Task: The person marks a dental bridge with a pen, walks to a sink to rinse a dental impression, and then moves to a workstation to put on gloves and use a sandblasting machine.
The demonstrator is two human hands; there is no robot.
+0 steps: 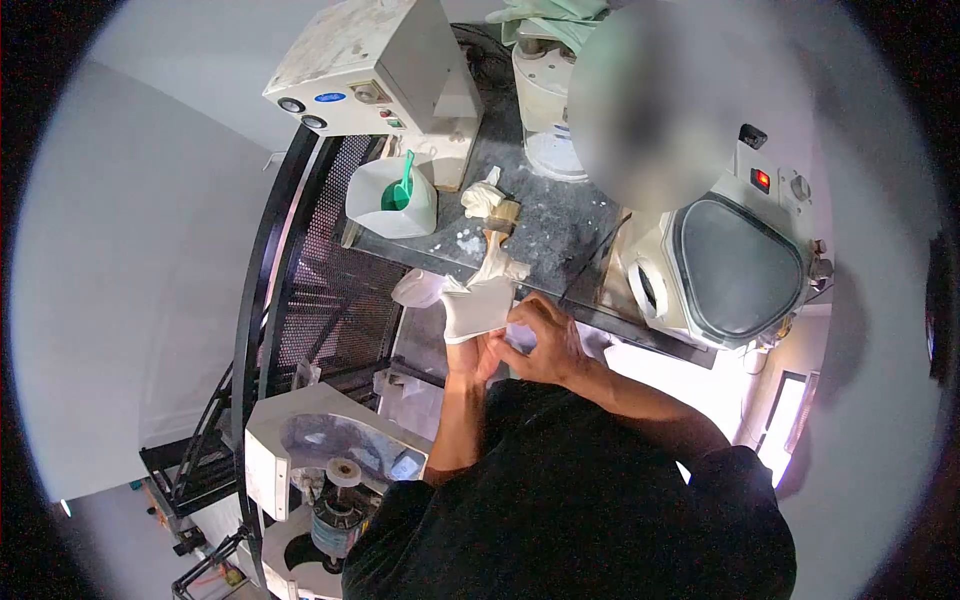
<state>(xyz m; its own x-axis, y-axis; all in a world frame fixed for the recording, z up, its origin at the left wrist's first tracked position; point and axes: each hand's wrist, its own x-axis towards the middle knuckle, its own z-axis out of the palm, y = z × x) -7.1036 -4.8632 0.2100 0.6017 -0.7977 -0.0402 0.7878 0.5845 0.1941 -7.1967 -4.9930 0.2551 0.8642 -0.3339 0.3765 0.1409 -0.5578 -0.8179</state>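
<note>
A white glove is partly over my left hand, with its cuff around the palm. The glove's finger end is crumpled towards the bench, and it hides my left fingers. My right hand is beside it, fingers bent and closed in at the glove's cuff edge near the left thumb. Just beyond the glove, a brush lies on the dark bench. Against its bristles rests a crumpled whitish glove or cloth.
A white tub with a green scoop stands at the bench's left, before a boxy machine. A machine with a dark window is at right. Lower left is a motor unit in a white housing.
</note>
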